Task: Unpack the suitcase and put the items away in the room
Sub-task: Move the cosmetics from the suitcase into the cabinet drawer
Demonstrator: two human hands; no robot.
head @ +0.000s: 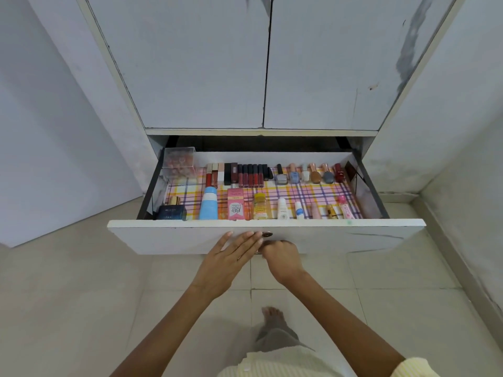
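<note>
Below the two closed white cupboard doors (206, 63), a wide drawer (168, 236) stands pulled out over the pale tiled floor (81, 281). A plain grey wall (40, 131) runs down the left side, and another white panel flanks the cupboard on the right.

The drawer is lined with checked paper (313, 191) in pink, yellow and purple, and cosmetics lie on it in two rows. Along the back, from left to right, are a clear plastic box (179, 161), a tight line of lipsticks (250, 174) and a set of small nail polish bottles (310, 175). Along the front sit a dark blue box (171, 212), a light blue bottle (209, 204), a pink carton (235, 208), a yellow bottle (261, 206) and several small tubes further right.

The person stands facing the drawer with both bare arms stretched forward and down. The left hand (228, 262) lies flat against the drawer's white front, fingers straight and together, their tips just below its top edge. The right hand (283, 255) is just beside it, knuckles up and fingers curled in against the panel under a small round metal lock (267, 234); whether they grip a handle there I cannot tell. One bare foot (273, 317) shows on the tiles beneath, and a pale yellow sleeve (411, 367) covers the right upper arm.
</note>
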